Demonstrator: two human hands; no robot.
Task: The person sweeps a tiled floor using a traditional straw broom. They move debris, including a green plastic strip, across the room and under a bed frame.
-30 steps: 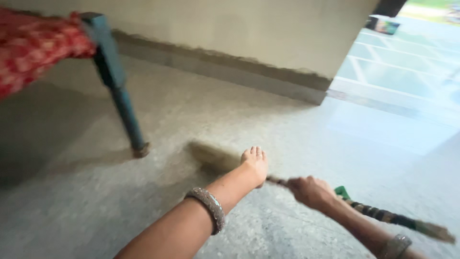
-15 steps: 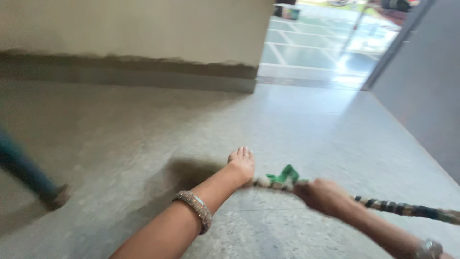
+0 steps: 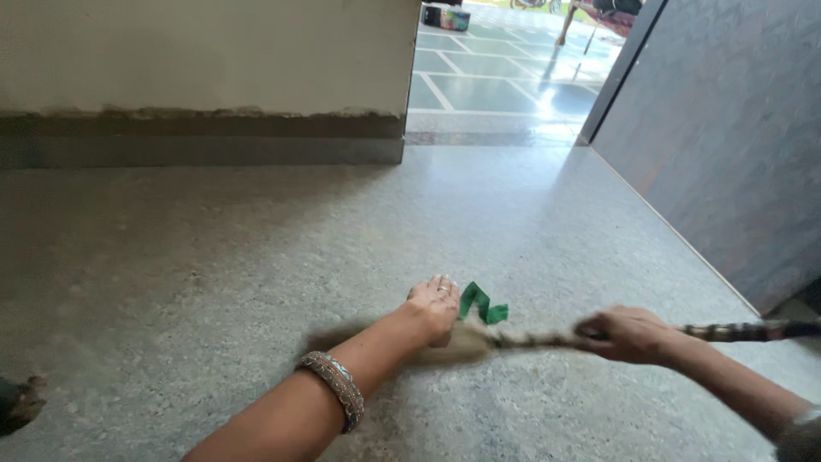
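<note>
A broom (image 3: 547, 340) of dry, straw-coloured grass is held low, nearly flat over the floor (image 3: 214, 257), approx. centre-bottom of the view; its bristle end is blurred by the left hand, so the exact shape there can't be told. The handle end, wrapped in dark and pale banding, is seen running off to the right edge. A strip of green tape or ribbon (image 3: 481, 303), glossy and kinked into a zigzag, is seen sticking up from the broom just beside the left hand. The right hand (image 3: 629, 334) is closed round the broom shaft, fingers curled over it. The left hand (image 3: 434, 305) is laid against the bristle end w/ fingers bent down; whether it's gripping or only pressing can't be told. A beaded metal bangle (image 3: 335, 389) is worn on the left wrist. The floor is speckled grey stone, smooth w/ a dull sheen, and wide open room is seen to the left and ahead. It's bounded at the back by a cream wall (image 3: 205, 51) w/ a rough, chipped dark skirting, and on the right by a grey textured door or panel (image 3: 727, 137) set at a slant. Between them a doorway opens onto greenish tiles w/ pale joint lines (image 3: 487, 81). A small dark object is cut off at the bottom-left edge; its kind can't be told.
</note>
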